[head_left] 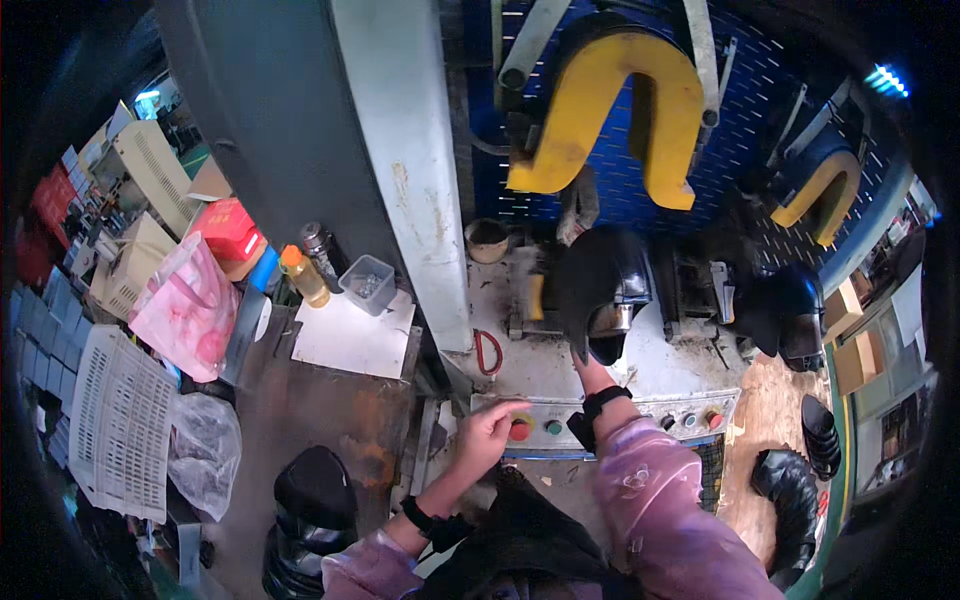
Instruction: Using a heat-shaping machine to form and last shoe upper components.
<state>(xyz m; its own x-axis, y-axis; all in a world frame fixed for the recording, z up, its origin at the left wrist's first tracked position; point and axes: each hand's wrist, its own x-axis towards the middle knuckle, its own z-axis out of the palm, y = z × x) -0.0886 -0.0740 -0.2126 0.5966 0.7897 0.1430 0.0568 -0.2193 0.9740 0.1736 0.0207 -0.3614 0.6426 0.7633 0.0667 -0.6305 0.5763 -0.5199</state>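
Note:
A glossy black curved piece [610, 290], which looks like a shoe upper, sits on the machine below a yellow U-shaped pad [625, 85]. My right hand [592, 374] reaches up to its near edge. Most of that hand's fingers are hidden by the black piece, so its grip does not show. My left hand [487, 430] hovers at the left end of the control panel [650, 408], fingers stretched to the right and nothing in them. Just beside those fingers are a red push button [519, 430] and a green button [554, 427]. Black bands circle both wrists.
Red-handled scissors [488, 352] lie on the machine bed left of the black piece. A second black piece [795, 320] sits further right. Stacked black uppers [312, 515] stand at lower left, more [785, 495] at right. A grey post [410, 170] rises left of the machine.

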